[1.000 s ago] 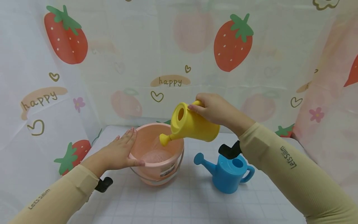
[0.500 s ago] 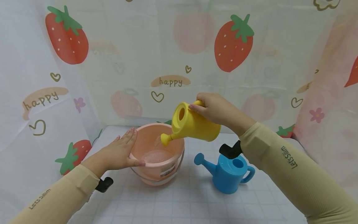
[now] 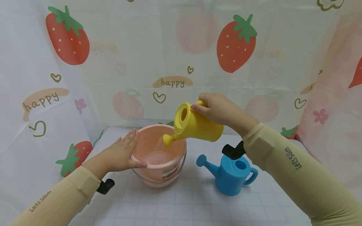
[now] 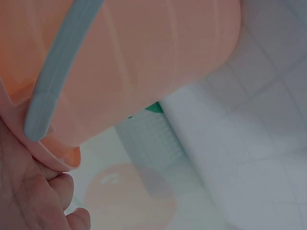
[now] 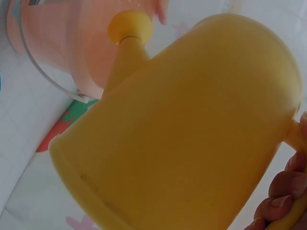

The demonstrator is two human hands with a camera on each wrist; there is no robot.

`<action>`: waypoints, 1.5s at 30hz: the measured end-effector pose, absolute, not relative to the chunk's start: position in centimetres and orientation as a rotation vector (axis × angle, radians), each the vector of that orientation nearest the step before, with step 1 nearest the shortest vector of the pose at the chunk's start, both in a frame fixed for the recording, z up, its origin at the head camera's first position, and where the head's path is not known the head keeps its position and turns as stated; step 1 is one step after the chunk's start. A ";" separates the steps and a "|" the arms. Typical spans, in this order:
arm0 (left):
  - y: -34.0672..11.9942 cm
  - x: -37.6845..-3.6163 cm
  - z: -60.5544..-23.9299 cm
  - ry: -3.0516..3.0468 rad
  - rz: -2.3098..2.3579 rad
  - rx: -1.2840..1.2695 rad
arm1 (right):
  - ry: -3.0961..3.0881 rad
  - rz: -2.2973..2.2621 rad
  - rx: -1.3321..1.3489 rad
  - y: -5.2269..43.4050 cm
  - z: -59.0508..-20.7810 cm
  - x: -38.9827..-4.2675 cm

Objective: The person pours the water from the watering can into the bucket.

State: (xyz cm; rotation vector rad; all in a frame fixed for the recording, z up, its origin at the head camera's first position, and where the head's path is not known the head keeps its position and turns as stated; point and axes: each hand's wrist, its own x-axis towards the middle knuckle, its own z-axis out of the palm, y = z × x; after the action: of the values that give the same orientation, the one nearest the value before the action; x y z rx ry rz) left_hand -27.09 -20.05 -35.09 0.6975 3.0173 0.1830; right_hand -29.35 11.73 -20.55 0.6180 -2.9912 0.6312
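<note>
In the head view my right hand [image 3: 216,108] grips the handle of a yellow watering can [image 3: 199,125], tilted with its spout down over a pink bucket [image 3: 162,169]. Faint streams run from the sprinkler head into the bucket, where clear water [image 3: 158,157] lies at the bottom. The right wrist view shows curled fingers [image 5: 280,201] round the can's handle. My left hand [image 3: 120,153] rests on the bucket's left rim, fingers straight and thumb along the front rim. The left wrist view shows that hand [image 4: 33,187] against the rim, beside the grey bail handle [image 4: 62,72].
A blue watering can [image 3: 232,177] stands upright on the white gridded tabletop [image 3: 198,207], right of the bucket and below my right forearm. Behind and at both sides hangs a strawberry-print cloth [image 3: 169,47].
Almost everything holds its place. The yellow watering can has shifted very slightly to the right, still tilted over the bucket. My left hand stays on the rim.
</note>
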 end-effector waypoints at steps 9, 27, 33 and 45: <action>-19.9 -27.1 -35.0 3.014 0.181 0.691 | -2.993 0.638 0.607 11.8 -20.6 -29.3; -20.0 -27.4 -35.4 3.018 0.180 0.687 | -2.998 0.599 0.627 11.5 -21.0 -29.3; -20.1 -27.4 -35.5 3.022 0.184 0.680 | -2.983 0.562 0.649 11.3 -20.9 -29.4; -20.0 -27.5 -35.5 3.028 0.180 0.702 | -2.985 0.542 0.646 11.2 -21.0 -29.6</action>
State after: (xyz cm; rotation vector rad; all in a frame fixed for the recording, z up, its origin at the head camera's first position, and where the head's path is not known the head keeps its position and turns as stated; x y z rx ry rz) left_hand -27.54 -20.04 -35.53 0.7024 3.0280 0.1804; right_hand -29.62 11.18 -21.00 0.6462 -2.9847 0.5422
